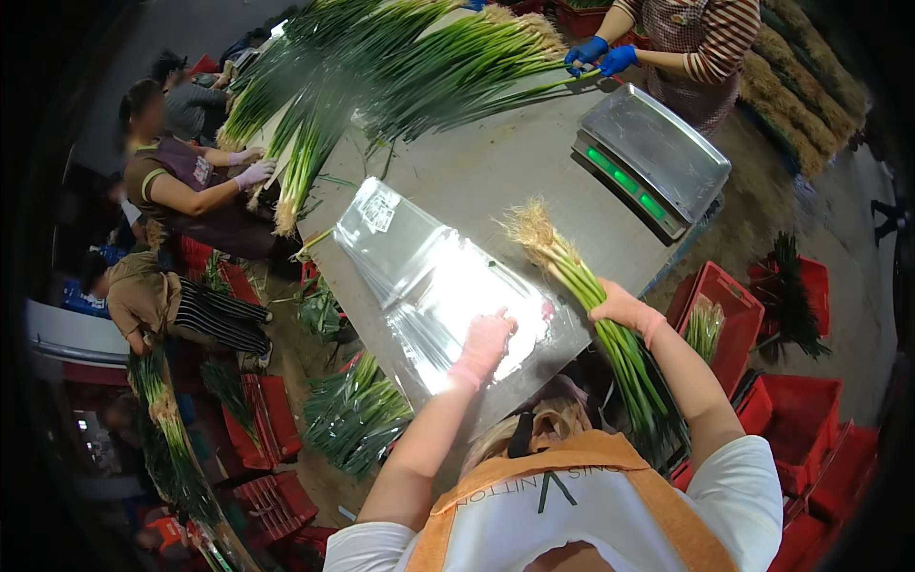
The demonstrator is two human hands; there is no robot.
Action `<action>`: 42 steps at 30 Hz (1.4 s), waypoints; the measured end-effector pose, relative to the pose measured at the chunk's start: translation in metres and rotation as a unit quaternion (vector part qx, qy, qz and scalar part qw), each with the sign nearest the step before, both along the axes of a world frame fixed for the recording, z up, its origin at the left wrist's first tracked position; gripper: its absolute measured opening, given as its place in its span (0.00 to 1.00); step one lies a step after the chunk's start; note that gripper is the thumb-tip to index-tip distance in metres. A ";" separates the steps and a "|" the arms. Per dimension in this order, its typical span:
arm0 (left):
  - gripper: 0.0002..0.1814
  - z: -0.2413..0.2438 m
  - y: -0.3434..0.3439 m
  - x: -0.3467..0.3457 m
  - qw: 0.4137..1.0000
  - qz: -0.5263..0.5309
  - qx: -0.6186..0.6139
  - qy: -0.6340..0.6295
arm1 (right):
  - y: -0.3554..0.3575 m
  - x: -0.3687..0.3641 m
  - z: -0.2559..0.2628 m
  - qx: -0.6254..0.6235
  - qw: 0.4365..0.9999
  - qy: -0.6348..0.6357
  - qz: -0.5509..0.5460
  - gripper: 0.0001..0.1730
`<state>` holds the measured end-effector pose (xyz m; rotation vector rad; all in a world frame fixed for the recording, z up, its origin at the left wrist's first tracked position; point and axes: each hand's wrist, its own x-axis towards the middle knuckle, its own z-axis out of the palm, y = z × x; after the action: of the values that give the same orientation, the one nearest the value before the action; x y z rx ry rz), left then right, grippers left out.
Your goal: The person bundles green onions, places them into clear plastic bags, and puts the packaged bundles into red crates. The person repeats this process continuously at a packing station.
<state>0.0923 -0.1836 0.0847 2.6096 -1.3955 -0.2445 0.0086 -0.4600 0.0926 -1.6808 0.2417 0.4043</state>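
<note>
My right hand, in a pink glove, grips a bunch of green onions around its stalks. The pale roots point away from me over the table, and the dark leaves hang past its near edge beside my body. My left hand, gloved likewise, rests on a stack of clear plastic sleeves, fingers partly spread. Strong glare on the plastic hides some of the detail around its fingertips. The sleeves lie flat on the grey table, and their far end bears printing.
A digital scale with lit green displays stands at the far right. Loose green onions cover the table's far side. Co-workers in gloves handle onions at the left and far right. Red crates stand on the floor to my right.
</note>
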 end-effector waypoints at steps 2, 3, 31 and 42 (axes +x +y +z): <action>0.07 -0.005 0.001 0.014 0.998 -0.057 0.003 0.004 | 0.016 -0.018 0.024 0.090 0.994 0.023 0.060 0.33; 0.06 -0.004 -0.001 0.020 0.996 -0.085 0.003 0.003 | 0.027 -0.027 0.029 0.111 0.987 0.038 0.105 0.33; 0.23 0.092 -0.035 -0.018 0.986 0.140 -0.059 -0.068 | 0.094 -0.021 0.052 -0.340 0.934 -0.061 0.089 0.32; 0.44 0.093 0.011 -0.065 0.837 0.199 -0.489 -0.147 | 0.071 0.005 0.112 0.138 0.989 -0.027 0.040 0.25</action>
<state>0.0277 -0.1724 0.1775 1.9700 -0.6690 0.7572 0.0132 -0.3887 0.2047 -1.4302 0.0742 0.4302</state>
